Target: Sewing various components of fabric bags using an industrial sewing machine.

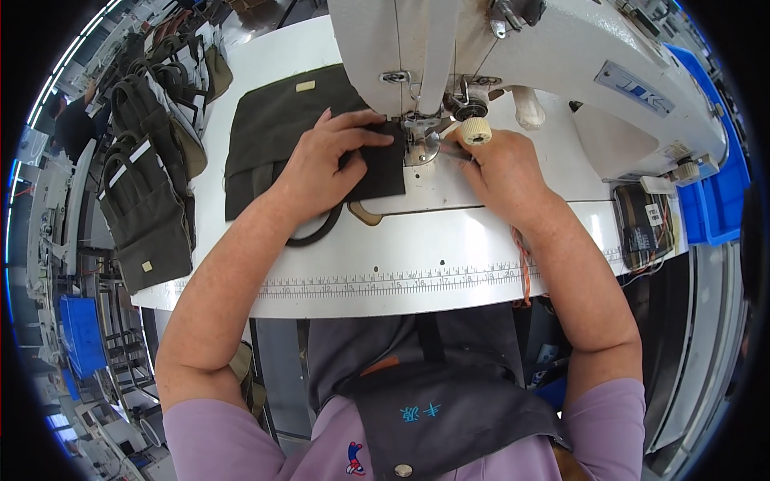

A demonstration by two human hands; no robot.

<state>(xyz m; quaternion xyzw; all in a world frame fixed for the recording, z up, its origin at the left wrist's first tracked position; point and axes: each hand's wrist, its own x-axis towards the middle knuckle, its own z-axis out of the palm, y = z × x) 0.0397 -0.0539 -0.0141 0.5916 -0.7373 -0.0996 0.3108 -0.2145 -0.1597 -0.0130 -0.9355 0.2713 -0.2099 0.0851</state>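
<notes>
A dark olive fabric bag piece point(257, 128) with a small pale tag and a dark strap lies under the white sewing machine point(553, 56), at its presser foot point(415, 132). My left hand point(327, 160) rests on the fabric, fingers apart and bent, fingertips left of the needle area. My right hand point(505, 168) is closed on a slim metal tool point(461, 152) just right of the presser foot; its tip is hard to make out. An orange cord point(524, 268) hangs below that hand over the table edge.
Stacked olive bags point(144, 216) lie at the left end of the white table point(385, 293). A blue tray point(706, 208) and a dark pouch point(638, 228) are at the right. A blue bin point(80, 333) stands lower left. Another person point(72, 128) is in the left background.
</notes>
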